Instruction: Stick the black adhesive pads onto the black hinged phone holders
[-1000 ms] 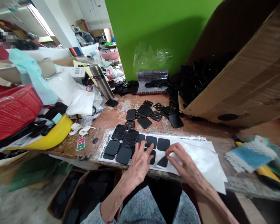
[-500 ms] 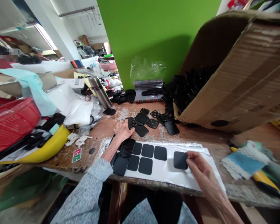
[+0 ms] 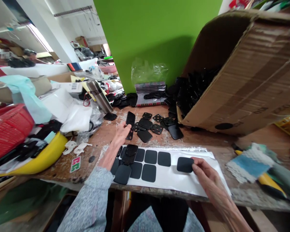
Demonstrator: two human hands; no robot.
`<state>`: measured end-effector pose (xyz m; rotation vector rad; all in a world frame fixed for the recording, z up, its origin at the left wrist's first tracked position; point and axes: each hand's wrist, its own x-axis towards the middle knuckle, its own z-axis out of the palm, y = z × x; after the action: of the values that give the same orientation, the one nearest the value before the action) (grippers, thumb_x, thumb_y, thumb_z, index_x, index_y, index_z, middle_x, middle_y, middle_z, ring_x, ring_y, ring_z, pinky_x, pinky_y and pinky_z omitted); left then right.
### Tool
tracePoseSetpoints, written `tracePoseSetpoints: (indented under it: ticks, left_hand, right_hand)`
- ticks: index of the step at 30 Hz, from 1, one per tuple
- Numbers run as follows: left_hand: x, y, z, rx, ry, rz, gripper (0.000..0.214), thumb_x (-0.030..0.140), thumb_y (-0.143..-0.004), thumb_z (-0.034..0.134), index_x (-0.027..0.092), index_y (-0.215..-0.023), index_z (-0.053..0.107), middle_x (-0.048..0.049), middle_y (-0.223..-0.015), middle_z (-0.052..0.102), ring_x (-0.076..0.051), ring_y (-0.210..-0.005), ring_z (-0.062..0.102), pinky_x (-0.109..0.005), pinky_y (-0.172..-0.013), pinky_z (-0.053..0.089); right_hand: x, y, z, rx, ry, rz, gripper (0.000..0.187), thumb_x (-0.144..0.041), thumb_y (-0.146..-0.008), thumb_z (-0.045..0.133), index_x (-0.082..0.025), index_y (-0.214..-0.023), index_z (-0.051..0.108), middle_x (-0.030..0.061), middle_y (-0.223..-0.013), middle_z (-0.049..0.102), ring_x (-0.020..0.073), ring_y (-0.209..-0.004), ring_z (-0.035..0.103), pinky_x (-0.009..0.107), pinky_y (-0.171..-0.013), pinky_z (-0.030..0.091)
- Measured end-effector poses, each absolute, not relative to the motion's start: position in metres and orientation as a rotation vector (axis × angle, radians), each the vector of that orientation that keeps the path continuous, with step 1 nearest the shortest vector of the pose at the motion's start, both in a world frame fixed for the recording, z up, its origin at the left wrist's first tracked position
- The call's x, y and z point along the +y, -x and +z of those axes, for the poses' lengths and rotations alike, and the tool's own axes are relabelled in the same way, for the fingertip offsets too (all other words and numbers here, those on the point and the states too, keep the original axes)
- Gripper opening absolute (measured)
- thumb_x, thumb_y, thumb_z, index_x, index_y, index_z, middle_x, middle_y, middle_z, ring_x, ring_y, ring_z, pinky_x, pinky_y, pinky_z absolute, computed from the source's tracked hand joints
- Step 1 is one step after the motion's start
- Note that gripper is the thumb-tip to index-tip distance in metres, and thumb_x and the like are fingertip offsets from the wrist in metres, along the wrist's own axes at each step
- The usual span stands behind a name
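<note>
My left hand [image 3: 120,134] reaches forward over the wooden table and pinches a black plastic plate [image 3: 130,118], lifted clear of the loose pile of black plates [image 3: 151,125]. My right hand [image 3: 204,172] pinches a black square pad [image 3: 185,164] by its right edge, just above the white backing sheet [image 3: 174,180]. Several more black pads [image 3: 150,161] sit in rows on the sheet's left part. A ribbed black plate [image 3: 130,151] lies at the sheet's left end.
A big tipped cardboard box [image 3: 246,80] spills black parts at the right. A metal flask [image 3: 99,96], plastic bags, a red basket [image 3: 9,129] and a yellow tray [image 3: 42,154] crowd the left. A cloth and a yellow-handled tool [image 3: 258,170] lie at the right. Green wall behind.
My right hand peeled a black pad off the sheet and moved it right. My left hand left the sheet, reached to the pile and lifted a black plate.
</note>
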<state>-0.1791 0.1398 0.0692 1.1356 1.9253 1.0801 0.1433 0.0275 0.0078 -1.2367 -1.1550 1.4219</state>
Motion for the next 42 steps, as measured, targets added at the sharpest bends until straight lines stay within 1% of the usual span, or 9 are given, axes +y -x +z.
tracePoseSetpoints:
  ticks: [3,6,9,15,19,23,29,37,42]
  left_hand:
    - [0.112,0.166,0.083,1.616,-0.927,1.153,0.027,0.028,-0.072,0.047,0.014,-0.092,0.057,-0.0071,-0.078,0.066,-0.018,-0.066,0.063,-0.031,-0.059,0.05]
    - [0.074,0.147,0.087,1.394,-0.767,1.172,0.027,0.03,-0.075,0.046,0.013,-0.093,0.058,-0.009,-0.081,0.067,-0.018,-0.07,0.064,-0.032,-0.062,0.052]
    - [0.044,0.125,0.08,1.186,-0.555,1.211,0.033,0.039,-0.081,0.043,0.012,-0.092,0.059,-0.0094,-0.08,0.066,-0.02,-0.072,0.065,-0.035,-0.067,0.053]
    - [0.018,0.091,0.069,0.851,-0.137,1.204,0.037,0.045,-0.084,0.044,0.013,-0.092,0.061,-0.008,-0.078,0.067,-0.02,-0.077,0.065,-0.036,-0.08,0.05]
    - [0.007,0.08,0.07,0.869,-0.097,1.145,0.041,0.048,-0.083,0.045,0.012,-0.093,0.062,-0.0088,-0.078,0.068,-0.02,-0.072,0.065,-0.032,-0.068,0.052]
    - [-0.001,0.074,0.07,0.907,-0.122,1.106,0.044,0.049,-0.083,0.043,0.013,-0.099,0.063,-0.0076,-0.076,0.068,-0.019,-0.069,0.065,-0.026,-0.058,0.05]
    - [-0.005,0.066,0.071,0.935,-0.107,1.113,0.046,0.049,-0.084,0.04,0.013,-0.102,0.063,-0.0076,-0.077,0.068,-0.018,-0.066,0.064,-0.026,-0.062,0.05]
    - [-0.008,0.066,0.066,0.976,-0.08,1.11,0.045,0.049,-0.084,0.041,0.013,-0.101,0.063,-0.0072,-0.075,0.068,-0.017,-0.064,0.064,-0.027,-0.065,0.05]
    - [-0.009,0.065,0.066,0.956,-0.079,1.121,0.046,0.049,-0.085,0.04,0.011,-0.1,0.062,-0.0077,-0.073,0.068,-0.017,-0.065,0.064,-0.027,-0.064,0.05]
  right_hand:
    - [0.027,-0.144,0.008,-1.137,1.202,1.354,0.018,-0.04,-0.083,0.052,-0.024,-0.091,0.049,0.0026,-0.113,0.051,0.0194,-0.108,0.044,0.03,-0.09,0.033]
    - [0.024,-0.142,0.014,-1.248,1.302,1.18,0.019,-0.041,-0.082,0.052,-0.025,-0.093,0.05,0.0025,-0.1,0.053,0.0185,-0.095,0.048,0.031,-0.083,0.036]
    - [0.014,-0.134,0.028,-1.429,1.393,1.08,0.022,-0.04,-0.081,0.053,-0.025,-0.098,0.05,0.0014,-0.087,0.053,0.017,-0.082,0.049,0.029,-0.074,0.038]
    - [-0.011,-0.107,0.056,-1.293,1.325,1.493,0.022,-0.044,-0.08,0.053,-0.023,-0.084,0.049,-0.0006,-0.073,0.05,0.014,-0.065,0.048,0.026,-0.058,0.04]
    - [-0.018,-0.092,0.066,-1.041,1.185,1.704,0.026,-0.047,-0.079,0.052,-0.021,-0.081,0.048,0.0034,-0.085,0.057,0.0181,-0.078,0.054,0.033,-0.072,0.045]
    - [-0.023,-0.076,0.07,-0.896,1.085,1.796,0.024,-0.044,-0.082,0.051,-0.021,-0.075,0.049,0.0057,-0.106,0.06,0.0207,-0.101,0.053,0.037,-0.089,0.04]
    - [-0.032,-0.062,0.059,-0.849,1.116,1.77,0.023,-0.043,-0.081,0.053,-0.02,-0.076,0.05,0.0069,-0.114,0.058,0.0232,-0.114,0.047,0.041,-0.097,0.033]
    - [-0.038,-0.059,0.046,-0.835,1.113,1.749,0.014,-0.035,-0.085,0.051,-0.022,-0.082,0.054,0.0027,-0.122,0.055,0.0186,-0.123,0.039,0.038,-0.107,0.019]
    - [-0.036,-0.053,0.048,-0.779,1.128,1.714,0.014,-0.035,-0.083,0.054,-0.021,-0.079,0.056,0.0035,-0.116,0.058,0.0197,-0.122,0.041,0.038,-0.107,0.021]
